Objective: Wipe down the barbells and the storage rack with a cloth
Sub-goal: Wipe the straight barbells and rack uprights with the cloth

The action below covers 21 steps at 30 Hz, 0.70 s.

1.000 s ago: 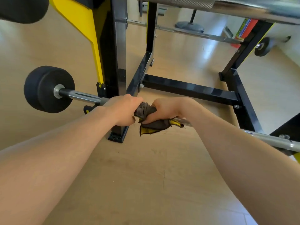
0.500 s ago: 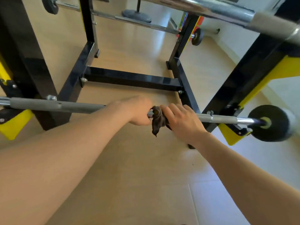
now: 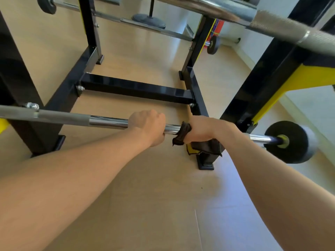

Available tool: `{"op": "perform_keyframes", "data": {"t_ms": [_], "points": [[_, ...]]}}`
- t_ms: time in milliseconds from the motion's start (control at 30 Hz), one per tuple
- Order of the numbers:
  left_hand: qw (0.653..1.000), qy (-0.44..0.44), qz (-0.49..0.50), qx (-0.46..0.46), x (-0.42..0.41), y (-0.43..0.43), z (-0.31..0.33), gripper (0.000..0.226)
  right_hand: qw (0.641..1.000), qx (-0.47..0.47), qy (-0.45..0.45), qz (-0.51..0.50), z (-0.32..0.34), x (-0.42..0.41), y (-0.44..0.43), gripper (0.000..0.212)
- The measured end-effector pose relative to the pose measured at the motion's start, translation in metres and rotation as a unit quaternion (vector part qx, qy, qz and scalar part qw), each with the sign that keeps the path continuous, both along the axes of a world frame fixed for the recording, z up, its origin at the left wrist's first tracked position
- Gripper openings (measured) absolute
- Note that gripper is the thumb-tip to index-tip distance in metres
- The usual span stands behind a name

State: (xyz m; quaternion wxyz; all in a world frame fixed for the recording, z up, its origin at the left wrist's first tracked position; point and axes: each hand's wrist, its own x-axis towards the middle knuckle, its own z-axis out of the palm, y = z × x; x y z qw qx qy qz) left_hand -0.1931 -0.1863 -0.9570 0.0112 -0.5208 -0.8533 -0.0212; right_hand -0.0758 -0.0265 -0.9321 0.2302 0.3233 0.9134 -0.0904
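The fingers of the right hand (image 3: 204, 130) are curled tight round a dark cloth (image 3: 183, 132), clamping it about the chrome shaft of the lower barbell (image 3: 108, 122); the fingertips themselves are out of sight beneath the bar. Just to the left, with a short stretch of bare steel between, the left hand (image 3: 148, 127) wraps the shaft bare, its fingers closed over the top in a steadying grip. A loose tail of the cloth (its yellow underside showing) hangs below the right wrist, in front of a foot of the storage rack (image 3: 136, 89). The barbell lies low across the black-and-yellow rack, its black weight plate (image 3: 290, 142) jutting out past the right upright. A second barbell (image 3: 272, 27) sits on a higher rung, close above the camera.

If the wipe is carried towards the plate end, the risks gather there. A long stroke could drive the knuckles into the upright or the bar's cradle, and the dangling tail could catch on the bracket and drag the cloth off. Should the left hand ease its grip, the shaft may roll under the cloth so that little gets cleaned. A person rising carelessly from here would likely meet the upper bar.
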Motion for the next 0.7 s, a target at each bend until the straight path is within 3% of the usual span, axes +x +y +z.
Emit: {"op": "perform_keyframes", "data": {"t_ms": [33,100,200,267,367,467,567,700], "points": [[1.000,0.003,0.007,0.002,0.000,0.001,0.000,0.017,1.000,0.008,0.002,0.009,0.000,0.001,-0.002,0.032],[1.000,0.010,0.010,0.004,0.001,0.003,0.000,0.016,0.991,0.111,0.063,0.043,-0.009,0.013,-0.011,0.030],[1.000,0.000,0.013,-0.010,0.000,0.004,0.000,0.026,0.904,0.286,0.308,0.071,-0.050,0.042,-0.044,0.024],[0.999,-0.006,0.023,-0.022,0.001,0.007,0.001,0.030,0.868,0.335,0.366,0.035,-0.082,0.045,-0.070,0.036],[0.999,0.004,0.033,-0.030,0.004,0.008,0.002,0.034,0.864,0.305,0.400,0.009,-0.085,0.028,-0.085,0.043],[0.999,0.021,0.018,-0.034,0.005,0.005,0.004,0.031,0.868,0.244,0.414,0.124,-0.065,0.029,-0.052,0.043],[0.999,0.020,0.015,-0.030,0.005,0.005,0.004,0.024,0.893,0.202,0.355,0.190,-0.050,0.035,-0.024,0.043],[1.000,0.010,0.022,-0.017,0.004,0.006,0.001,0.018,0.924,0.196,0.324,0.053,-0.034,0.030,-0.027,0.044]]}}
